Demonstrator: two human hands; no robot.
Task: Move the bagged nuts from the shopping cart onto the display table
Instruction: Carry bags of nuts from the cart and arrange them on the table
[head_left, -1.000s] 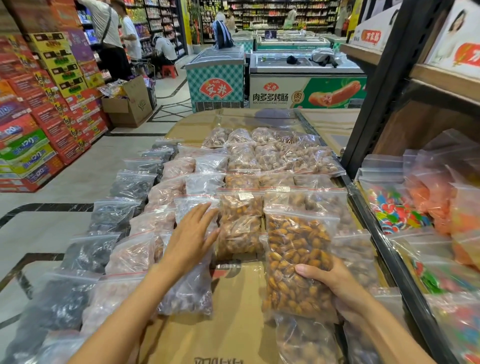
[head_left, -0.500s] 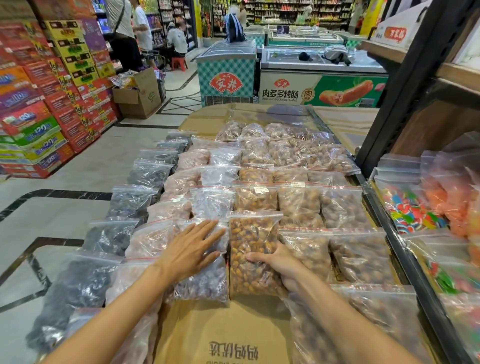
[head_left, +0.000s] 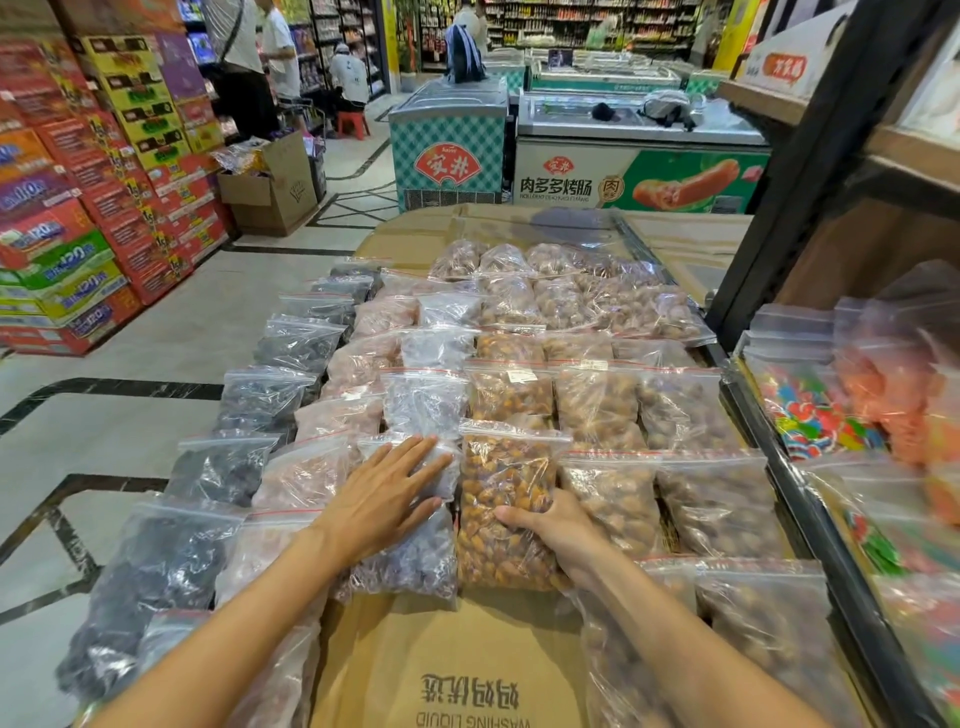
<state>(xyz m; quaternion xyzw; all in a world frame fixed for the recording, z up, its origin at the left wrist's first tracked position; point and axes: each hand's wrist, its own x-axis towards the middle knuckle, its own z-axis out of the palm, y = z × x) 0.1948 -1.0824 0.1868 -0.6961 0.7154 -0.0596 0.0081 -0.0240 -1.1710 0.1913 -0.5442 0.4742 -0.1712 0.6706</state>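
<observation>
A clear zip bag of golden-brown nuts (head_left: 501, 483) lies on the cardboard-covered display table (head_left: 457, 660), in a row of similar bags. My right hand (head_left: 558, 535) grips its lower right edge, thumb on top. My left hand (head_left: 387, 493) rests flat, fingers straight, on a neighbouring bag of dark purplish nuts (head_left: 415, 558) just to the left. Several more bagged nuts and dried fruit (head_left: 519, 338) cover the table in rows. The shopping cart is out of view.
A black shelf frame (head_left: 810, 171) with bagged colourful candy (head_left: 810, 410) borders the table on the right. Stacked cartons (head_left: 78, 182) and an open cardboard box (head_left: 270, 187) stand left across the aisle. Freezer chests (head_left: 623, 156) sit beyond. People (head_left: 244, 67) stand at the far left.
My right hand carried the golden nut bag leftward and set it down beside the dark bag; it now lies flat in the row. My left hand stayed flat on the dark bag.
</observation>
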